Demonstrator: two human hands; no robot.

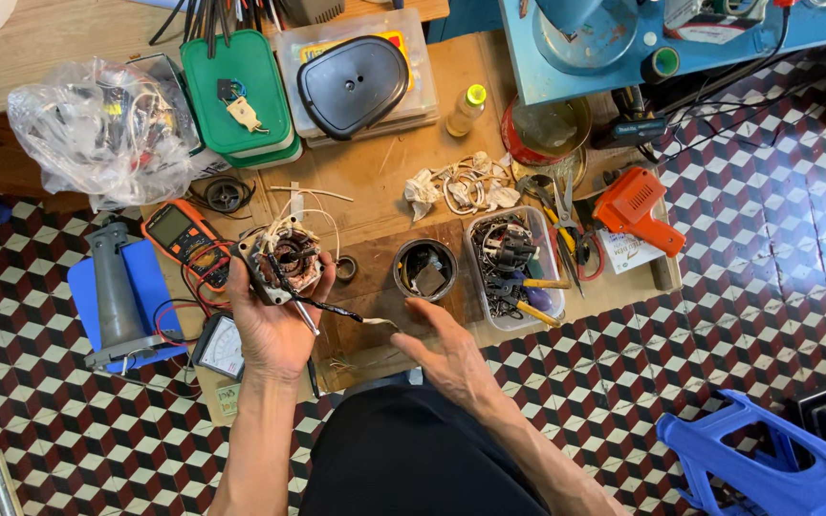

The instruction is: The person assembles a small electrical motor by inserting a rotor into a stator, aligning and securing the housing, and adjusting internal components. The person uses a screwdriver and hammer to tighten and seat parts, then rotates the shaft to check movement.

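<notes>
While upright: motor stator (286, 263) atop left hand (274, 325)

Matt wood bench (403, 191), glossy plastic bag (97, 129), metal/copper motor stator (284, 260).

Two hands (274, 325), one motor stator (284, 260), two meters (184, 234)

Our left hand (274, 320): raised, palm up, fingers curled closed around what it grips | our right hand (446, 354): held low, open and flat, fingers stretched out together, gripping nothing | both forearms bare, angling in from below.
</notes>
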